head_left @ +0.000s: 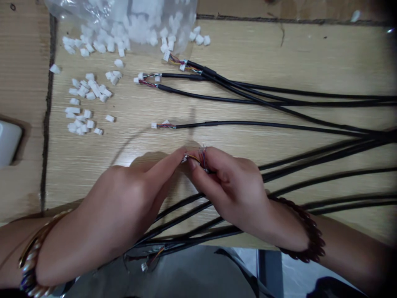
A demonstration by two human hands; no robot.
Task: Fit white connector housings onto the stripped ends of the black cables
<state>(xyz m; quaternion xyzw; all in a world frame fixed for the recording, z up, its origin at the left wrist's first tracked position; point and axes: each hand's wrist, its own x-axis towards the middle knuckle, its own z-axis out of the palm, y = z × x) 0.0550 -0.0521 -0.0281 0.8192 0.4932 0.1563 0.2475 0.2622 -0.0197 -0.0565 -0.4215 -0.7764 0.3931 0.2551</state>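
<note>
My right hand [231,186] is closed round the end of a black cable, its thumb and forefinger pinching the thin coloured wires [201,157] that fan out of it. The fingertips of my left hand [136,194] pinch the tips of a few of these wires, including a yellow one. Whether a connector sits between the left fingertips is hidden. Just beyond my hands lies a black cable [242,123] with a white connector [154,125] on its wire end. Further loose cables [186,213] pass under my right hand, their bare wires [151,258] hanging past the table's near edge.
An open plastic bag [139,25] of white connector housings lies at the far side, several housings spilled before it. Small piles of housings [93,89] sit at left. More cables with white connectors [192,77] stretch rightward. A white object [9,142] stands at the left edge.
</note>
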